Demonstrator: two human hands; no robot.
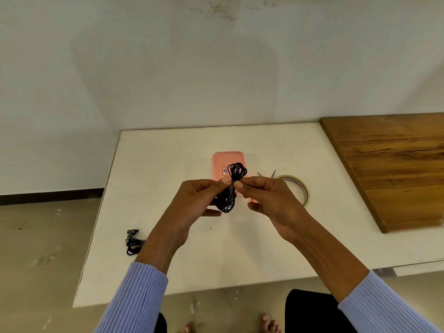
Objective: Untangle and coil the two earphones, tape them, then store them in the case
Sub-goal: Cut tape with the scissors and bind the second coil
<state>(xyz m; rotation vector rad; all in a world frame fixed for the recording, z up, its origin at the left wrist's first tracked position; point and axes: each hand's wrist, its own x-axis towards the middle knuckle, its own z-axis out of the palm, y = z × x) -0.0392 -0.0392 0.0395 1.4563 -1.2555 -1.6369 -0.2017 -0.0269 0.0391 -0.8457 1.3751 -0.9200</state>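
- The coiled black earphone (pixel 231 188) is held up between both hands, above the white table (pixel 168 260) and in front of the pink case (pixel 227 162)
- The left hand (pixel 194 207) pinches the bundle at its waist with thumb and forefinger; the lower fingers curl loosely under the bottom loops
- The right hand (pixel 269 200) pinches the same waist from the other side, fingertips pressed together on the cord, the remaining fingers half spread
- The cord looks light, thin and limp; loops fan out above and below the pinch, so it probably springs open if the grip slackens
- The best hold seems to be the narrow middle, where all strands cross; that is also where tape should go
- The second earphone (pixel 133 241) lies bundled near the table's left edge, well apart from the hands
- The tape roll (pixel 298 188) lies just behind the right hand, with scissors (pixel 266 175) partly hidden beside it
- Whether any tape is already on the bundle, I cannot tell
- The cord surface may be slick, so a firm pinch is wise
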